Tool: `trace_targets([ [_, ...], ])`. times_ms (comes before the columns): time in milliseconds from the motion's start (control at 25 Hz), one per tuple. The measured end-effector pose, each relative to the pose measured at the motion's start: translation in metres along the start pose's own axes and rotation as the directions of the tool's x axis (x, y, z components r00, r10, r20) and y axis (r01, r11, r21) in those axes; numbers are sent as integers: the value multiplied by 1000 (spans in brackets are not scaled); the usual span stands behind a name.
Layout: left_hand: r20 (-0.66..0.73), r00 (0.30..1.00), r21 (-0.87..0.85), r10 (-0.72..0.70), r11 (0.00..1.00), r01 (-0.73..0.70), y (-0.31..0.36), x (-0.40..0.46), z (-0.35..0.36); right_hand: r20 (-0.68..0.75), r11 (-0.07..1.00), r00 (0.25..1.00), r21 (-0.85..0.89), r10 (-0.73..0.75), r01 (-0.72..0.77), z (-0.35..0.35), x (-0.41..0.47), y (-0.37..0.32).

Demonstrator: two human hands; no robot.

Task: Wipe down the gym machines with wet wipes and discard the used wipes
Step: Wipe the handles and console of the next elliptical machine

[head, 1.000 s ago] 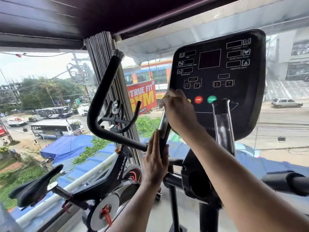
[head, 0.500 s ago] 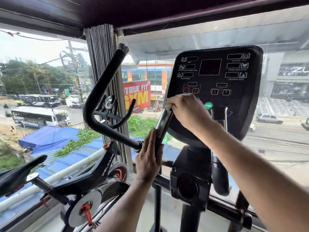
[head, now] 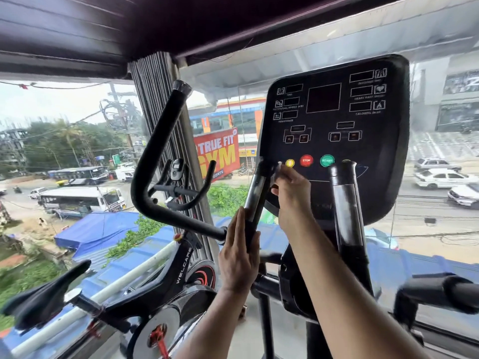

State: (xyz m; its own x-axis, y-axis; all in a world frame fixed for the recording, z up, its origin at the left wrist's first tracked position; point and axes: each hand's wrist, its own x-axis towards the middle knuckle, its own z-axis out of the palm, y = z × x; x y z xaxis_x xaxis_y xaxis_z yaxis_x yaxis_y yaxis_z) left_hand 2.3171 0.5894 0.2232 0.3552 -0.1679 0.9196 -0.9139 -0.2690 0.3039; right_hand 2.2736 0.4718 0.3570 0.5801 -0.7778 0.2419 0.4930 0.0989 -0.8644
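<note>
**Wipe reaches the top of the left grip bar**

The right hand (head: 290, 187) now sits at the upper end of the chrome grip bar (head: 255, 200), just below the yellow button (head: 289, 163) on the console (head: 334, 130). Half a second ago it was clenched lower and further right, over the console's lower edge and covering the red button; that button now shows again. Its fingers are curled and pinch a small pale wet wipe (head: 277, 169), of which only a crumpled corner shows at the fingertips, touching the dark cap of the bar.

The left hand (head: 239, 255) has hardly moved: its fingers stay straight and together, with the palm pressed flat against the lower part of the same bar, apparently steadying it beside the joint where the black curved handle (head: 153, 177) meets it.

Judging from this, the stroke up the bar has reached its top, so this bar is near done. The second chrome bar (head: 346, 203) to the right, the console face and the black handle seem yet to be wiped, and the spin bike (head: 166, 286) beyond is untouched. No bin for discarding is in view.
</note>
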Motion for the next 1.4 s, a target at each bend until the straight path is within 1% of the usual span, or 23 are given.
trace_targets([
  [80, -8, 1000, -3, 12, 1000, -12, 0, -1, 0, 134, 967, 979, 183, 153, -176, 8, 7, -2],
  [120, -17, 1000, -4, 16, 1000, -16, 1, -2, 0, 208, 939, 961, 253, 182, -233, 9, 7, -2],
  [200, -19, 1000, -17, 19, 1000, -20, 1, 0, 1, 299, 922, 939, 288, 171, -259, 6, 3, 7],
  [240, -17, 1000, -24, 21, 999, -21, 1, 0, 1, 312, 934, 939, 269, 148, -236, 3, -3, 13],
  [360, -18, 1000, -44, 11, 999, -12, -2, -3, 1, 225, 981, 972, 164, 61, -100, -5, -9, 18],
  [400, -15, 1000, -51, 6, 999, -7, -3, -2, 2, 188, 983, 981, 167, 40, -71, -4, -6, 15],
  [440, -9, 1000, -58, -2, 998, 1, -3, -2, 3, 157, 978, 987, 193, 45, -75, -2, 0, 12],
  [480, -3, 1000, -59, -8, 998, 8, -3, -2, 5, 161, 968, 984, 228, 71, -107, 1, 4, 7],
  [520, -1, 1000, -60, -11, 998, 11, -2, -3, 5, 206, 947, 972, 272, 113, -168, 5, 7, 4],
  [600, -8, 1000, -65, -5, 998, 4, -2, -2, 4, 335, 873, 924, 376, 185, -311, 10, 5, 8],
  [640, -9, 1000, -68, 3, 998, -4, -2, -2, 4, 373, 850, 906, 394, 201, -351, 8, 0, 15],
  [680, -11, 1000, -71, 10, 997, -11, -3, -2, 4, 385, 855, 900, 377, 204, -355, 3, -4, 22],
  [720, -15, 1000, -73, 14, 997, -15, -3, -2, 5, 379, 876, 905, 349, 191, -331, -4, -9, 29],
  [760, -23, 1000, -74, 15, 997, -17, -3, -3, 6, 341, 897, 926, 339, 164, -284, -11, -11, 34],
  [840, -31, 999, -66, 13, 998, -15, -4, -2, 6, 211, 919, 973, 357, 96, -168, -17, -9, 33],
  [960, -31, 1000, -45, -4, 999, 2, -4, -3, 8, 69, 950, 998, 312, -1, -21, -7, 0, 23],
  [1040, -30, 1000, -43, 4, 999, -5, -4, -6, 7, 47, 966, 998, 259, -36, 23, -3, -10, 24],
  [1160, -25, 1000, -47, 2, 999, -3, -5, -5, 8, 108, 978, 990, 198, -86, 63, -24, -43, 46],
  [1240, -17, 1000, -54, -1, 999, 0, -5, -5, 8, 137, 978, 972, 112, -188, 174, -34, -60, 61],
  [1280, -9, 1000, -60, -10, 998, 9, -5, -5, 7, 124, 974, 968, 87, -219, 209, -32, -59, 60],
  [1400, 38, 999, -84, -22, 996, 26, -4, -6, 1, 2, 944, 948, 86, -320, 318, -17, -31, 41],
])
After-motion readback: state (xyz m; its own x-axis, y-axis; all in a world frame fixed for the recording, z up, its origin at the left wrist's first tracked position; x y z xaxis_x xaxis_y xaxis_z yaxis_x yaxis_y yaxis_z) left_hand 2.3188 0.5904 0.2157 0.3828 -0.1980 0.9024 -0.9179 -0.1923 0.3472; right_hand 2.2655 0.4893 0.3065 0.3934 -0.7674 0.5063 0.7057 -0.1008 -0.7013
